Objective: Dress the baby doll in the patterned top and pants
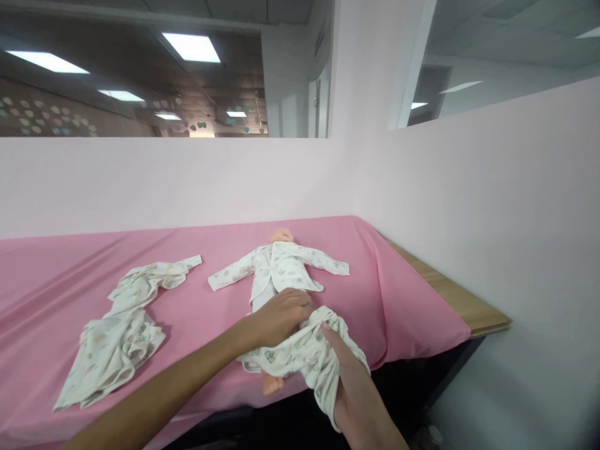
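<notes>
- At the desk's (469, 307) front edge, printed cloth (322, 365) bunches by the clothed doll's (284, 265) legs: likely light, soft, stretchy; take its gathered rim.
- Your right hand (344, 365) clasps it, thumb uppermost; your left hand (284, 315) bends beside, its pinch hidden.
- No brand or label is legible.

White jacket (287, 265) with small prints, white patterned trousers (300, 355), pink sheet (360, 281)
</notes>
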The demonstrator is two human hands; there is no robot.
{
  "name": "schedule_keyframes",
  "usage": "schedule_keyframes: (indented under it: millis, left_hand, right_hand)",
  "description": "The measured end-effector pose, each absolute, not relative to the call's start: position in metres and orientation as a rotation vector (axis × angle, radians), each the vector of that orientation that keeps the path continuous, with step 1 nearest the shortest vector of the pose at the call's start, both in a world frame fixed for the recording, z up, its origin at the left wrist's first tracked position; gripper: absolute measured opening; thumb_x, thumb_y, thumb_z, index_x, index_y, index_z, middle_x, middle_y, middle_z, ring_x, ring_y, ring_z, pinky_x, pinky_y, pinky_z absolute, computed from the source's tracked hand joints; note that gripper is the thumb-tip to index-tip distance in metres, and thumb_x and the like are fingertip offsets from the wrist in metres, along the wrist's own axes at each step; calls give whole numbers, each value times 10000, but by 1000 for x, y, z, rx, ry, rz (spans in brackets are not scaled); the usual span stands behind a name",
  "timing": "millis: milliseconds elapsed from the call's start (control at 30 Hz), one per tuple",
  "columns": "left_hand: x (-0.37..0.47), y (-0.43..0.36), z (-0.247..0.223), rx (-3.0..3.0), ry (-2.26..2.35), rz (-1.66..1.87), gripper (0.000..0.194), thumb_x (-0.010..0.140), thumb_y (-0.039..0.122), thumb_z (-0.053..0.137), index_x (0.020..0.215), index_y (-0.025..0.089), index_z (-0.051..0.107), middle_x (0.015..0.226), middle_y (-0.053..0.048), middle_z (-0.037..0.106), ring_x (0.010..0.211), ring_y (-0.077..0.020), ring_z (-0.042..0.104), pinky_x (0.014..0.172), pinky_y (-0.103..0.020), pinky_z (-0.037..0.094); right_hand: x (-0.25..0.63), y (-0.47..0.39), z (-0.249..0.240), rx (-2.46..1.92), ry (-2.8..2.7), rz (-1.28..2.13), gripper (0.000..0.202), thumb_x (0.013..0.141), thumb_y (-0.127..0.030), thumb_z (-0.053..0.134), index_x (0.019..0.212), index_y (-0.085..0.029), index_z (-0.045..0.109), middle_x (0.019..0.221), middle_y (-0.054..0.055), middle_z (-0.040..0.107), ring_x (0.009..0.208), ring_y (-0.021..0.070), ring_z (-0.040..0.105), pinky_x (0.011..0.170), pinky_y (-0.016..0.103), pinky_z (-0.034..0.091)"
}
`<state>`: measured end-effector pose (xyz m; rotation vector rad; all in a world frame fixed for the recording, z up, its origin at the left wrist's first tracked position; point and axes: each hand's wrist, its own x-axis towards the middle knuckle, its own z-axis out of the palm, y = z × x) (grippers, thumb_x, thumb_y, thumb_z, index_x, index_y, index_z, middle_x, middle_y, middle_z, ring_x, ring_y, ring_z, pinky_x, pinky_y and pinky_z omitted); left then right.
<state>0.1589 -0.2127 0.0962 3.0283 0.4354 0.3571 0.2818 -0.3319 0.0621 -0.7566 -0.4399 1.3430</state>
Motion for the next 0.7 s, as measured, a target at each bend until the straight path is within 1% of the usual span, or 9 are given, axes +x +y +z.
schedule_keyframes:
  millis: [67,133,233,267,333,400,467,567,700]
  left_hand:
    - [153,-218,107,2853,462,346,314,859,83,394,1036,193,628,1104,-68,626,1027,-212,569,911,-371,447]
    - [145,-231,117,2631,573,357,393,894,128,379,1219,226,578,1237,-63,606,1114,-211,563,937,-364,462]
    - [136,-266,119,2395,827,468,436,954,270,358,1375,274,469,1345,-50,570,1199,-226,545,972,-392,475]
    - [135,-279,115,2416,872,505,478,948,328,401,1424,282,413,1401,-57,527,1248,-248,512,1009,-419,456]
    - [139,-303,97,2576,895,535,694,880,394,544,1505,271,268,1503,-85,412,1349,-298,409,1080,-468,396]
    - [149,-320,73,2769,981,714,774,870,332,548,1533,222,166,1521,-128,375,1375,-322,372,1100,-518,361]
    - [160,-326,50,2928,1070,910,764,866,272,521,1528,152,159,1486,-172,415,1333,-340,429,1067,-529,393]
    - [174,-323,31,3039,1202,1130,644,849,183,496,1455,98,295,1351,-199,552,1192,-336,562,947,-485,489]
    - [175,-315,36,3071,1167,1239,387,852,89,442,1234,141,481,1122,-147,678,1000,-283,655,763,-392,538]
  right_hand:
    - [280,-329,62,-751,-383,1385,373,748,-375,755,1074,-216,670,926,57,718,801,218,688,656,319,570]
    - [279,-328,63,-743,-294,1426,412,757,-363,754,1129,-220,650,979,45,713,835,199,683,677,291,566]
    - [277,-329,63,-732,-238,1472,433,766,-391,749,1144,-207,647,992,41,710,868,190,677,691,264,560]
    - [277,-331,63,-731,-250,1501,434,774,-415,738,1139,-196,652,980,44,710,872,193,676,694,263,559]
    - [277,-334,63,-731,-285,1560,456,792,-465,707,1142,-178,656,953,53,710,881,202,674,704,270,560]
    - [277,-336,63,-757,-294,1577,488,796,-492,692,1164,-174,651,951,55,709,890,208,672,718,279,562]
    - [276,-337,62,-815,-268,1533,507,783,-491,705,1183,-186,644,973,50,708,894,208,671,727,283,566]
    - [275,-337,56,-889,-237,1486,529,756,-461,740,1207,-207,629,1027,46,701,914,210,668,744,290,572]
    - [273,-338,49,-861,-273,1505,525,754,-444,748,1206,-209,624,1067,48,687,975,213,652,770,288,574]
